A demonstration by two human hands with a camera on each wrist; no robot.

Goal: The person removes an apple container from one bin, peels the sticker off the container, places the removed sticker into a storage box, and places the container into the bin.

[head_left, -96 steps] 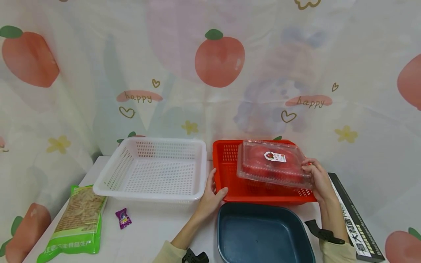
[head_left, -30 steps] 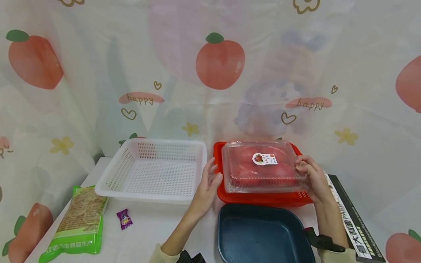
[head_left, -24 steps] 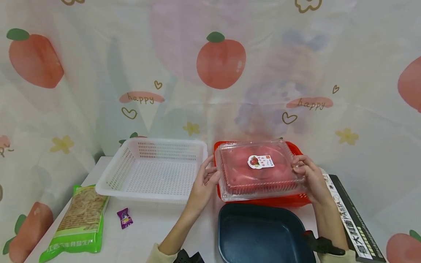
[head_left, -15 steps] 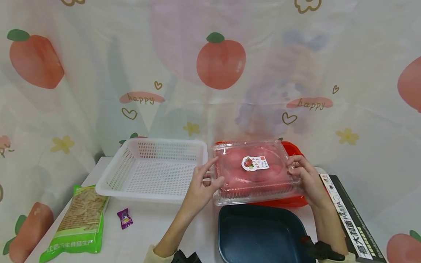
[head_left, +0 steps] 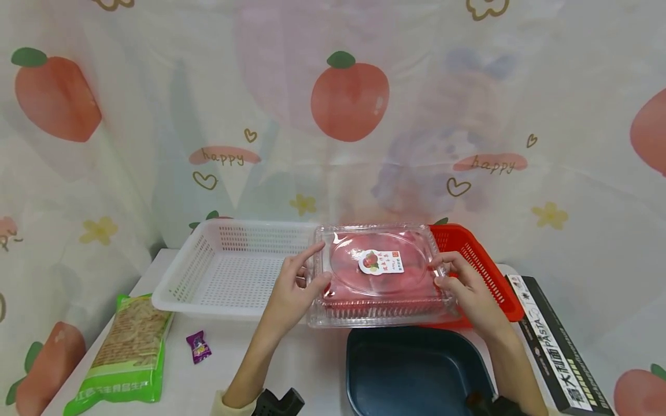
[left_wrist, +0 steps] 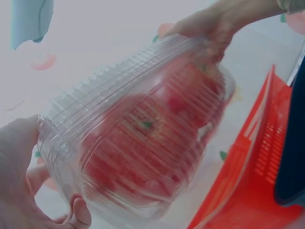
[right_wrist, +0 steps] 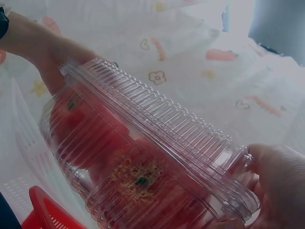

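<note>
A clear plastic clamshell box of tomatoes (head_left: 382, 289) is held up between both hands, in front of the gap where the two baskets meet. My left hand (head_left: 291, 292) grips its left end, with the thumb on the near side. My right hand (head_left: 468, 294) pinches the right end. A white label with a red fruit picture sits on the lid. In the left wrist view the red tomatoes (left_wrist: 143, 143) show through the ribbed underside. The right wrist view shows green stem scars on the tomatoes (right_wrist: 143, 181). Some fingers of both hands are hidden by the box.
Behind the box stand a white slotted basket (head_left: 244, 283) and a red slotted basket (head_left: 486, 268). A dark blue tray (head_left: 411, 375) lies in front. To the left are a green food bag (head_left: 125, 346) and a purple wrapped sweet (head_left: 199, 346). A long black box (head_left: 564, 346) lies far right.
The box of tomatoes has come out from over the red basket and moved left. My left hand has left the red basket's rim and taken hold of the box's left end.
</note>
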